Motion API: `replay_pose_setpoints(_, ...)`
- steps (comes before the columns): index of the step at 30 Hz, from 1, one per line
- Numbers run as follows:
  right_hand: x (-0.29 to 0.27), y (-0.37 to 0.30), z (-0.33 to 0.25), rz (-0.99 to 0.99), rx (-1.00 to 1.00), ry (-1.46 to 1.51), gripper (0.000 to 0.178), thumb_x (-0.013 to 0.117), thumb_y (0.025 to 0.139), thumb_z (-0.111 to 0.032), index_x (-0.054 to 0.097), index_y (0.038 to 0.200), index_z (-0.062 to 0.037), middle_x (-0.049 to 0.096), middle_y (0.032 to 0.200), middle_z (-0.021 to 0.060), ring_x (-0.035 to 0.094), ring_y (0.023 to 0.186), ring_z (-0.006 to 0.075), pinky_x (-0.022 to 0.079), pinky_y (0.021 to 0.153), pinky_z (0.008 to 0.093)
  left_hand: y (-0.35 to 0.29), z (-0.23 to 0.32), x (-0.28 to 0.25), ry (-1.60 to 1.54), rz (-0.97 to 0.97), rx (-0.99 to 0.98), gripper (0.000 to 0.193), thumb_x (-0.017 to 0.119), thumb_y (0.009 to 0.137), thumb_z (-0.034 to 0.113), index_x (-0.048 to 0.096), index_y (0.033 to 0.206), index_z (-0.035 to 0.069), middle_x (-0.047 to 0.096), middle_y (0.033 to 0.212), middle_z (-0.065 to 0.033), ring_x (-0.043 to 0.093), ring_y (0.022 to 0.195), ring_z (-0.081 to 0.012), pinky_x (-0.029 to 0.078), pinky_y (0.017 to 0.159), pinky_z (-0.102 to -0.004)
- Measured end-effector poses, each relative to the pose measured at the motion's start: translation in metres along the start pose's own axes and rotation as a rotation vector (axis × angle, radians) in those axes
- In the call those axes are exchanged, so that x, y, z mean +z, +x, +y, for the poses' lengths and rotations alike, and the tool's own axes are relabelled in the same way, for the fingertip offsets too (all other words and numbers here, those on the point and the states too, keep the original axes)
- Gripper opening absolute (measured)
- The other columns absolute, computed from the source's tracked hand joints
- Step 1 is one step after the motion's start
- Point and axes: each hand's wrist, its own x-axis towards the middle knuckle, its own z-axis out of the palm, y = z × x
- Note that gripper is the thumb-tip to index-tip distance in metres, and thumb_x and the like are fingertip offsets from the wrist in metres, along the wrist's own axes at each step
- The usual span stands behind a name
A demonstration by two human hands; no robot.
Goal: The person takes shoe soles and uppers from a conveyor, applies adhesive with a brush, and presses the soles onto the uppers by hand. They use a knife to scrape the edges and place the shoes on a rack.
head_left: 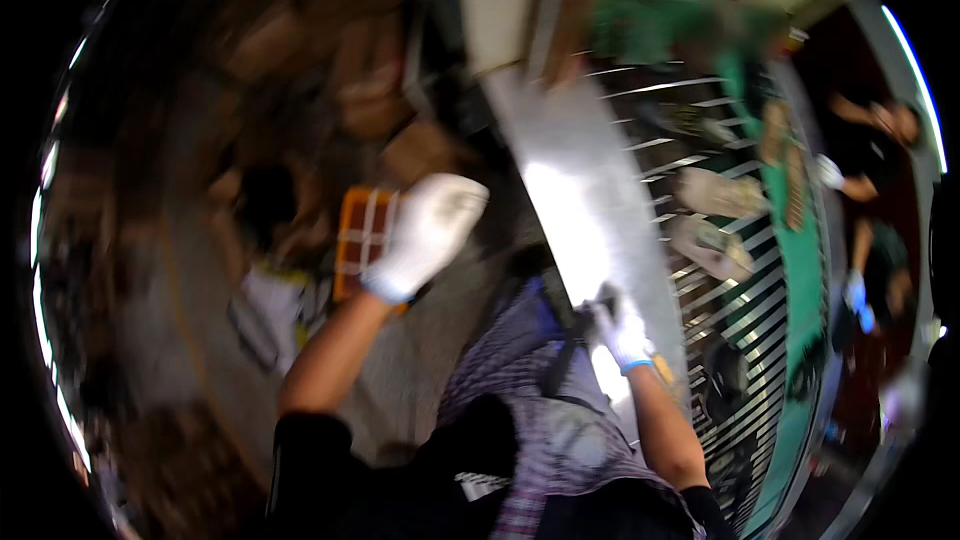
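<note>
White-gloved, the right hand (pixel 622 328) was over the metal worktop (pixel 560 130), a dark object (pixel 567 353) by the worktop's left edge; the left hand (pixel 432 230) hung left of the worktop. Blur hid whether either grip was clenched. Steady handling probably suited best.

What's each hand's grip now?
Left hand: blurred; open or closed can't be told; no held item visible.
Right hand: at the metal tabletop; grip can't be told.
</note>
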Motion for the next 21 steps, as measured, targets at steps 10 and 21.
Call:
replay_pose_setpoints(10,0.03,0.057,-0.032,0.264,-0.39,-0.328,0.051,0.076,0.092,-0.022,0.062,0.137,-0.0016,0.069,0.115,0.0221,0.066,0.101,0.0437,0.05,0.09,0.0563,-0.086,-0.365,0.102,1.458,-1.448,-0.029,0.045,0.058,0.104,0.019,0.07,0.146,0.005,0.053,0.165,-0.0186,0.041,0.156,-0.0447,0.024,0.129,-0.0647)
replay_pose_setpoints(21,0.01,0.076,-0.023,0.136,-0.312,-0.161,0.033,0.086,0.08,-0.027,0.078,0.105,-0.0073,0.073,0.085,0.0063,0.072,0.076,0.0278,0.057,0.066,0.0435,-0.064,-0.529,0.124,1.297,-1.055,-0.229,0.049,0.045,0.115,0.031,0.059,0.154,0.005,0.061,0.157,-0.0188,0.056,0.146,-0.032,0.042,0.121,-0.0389)
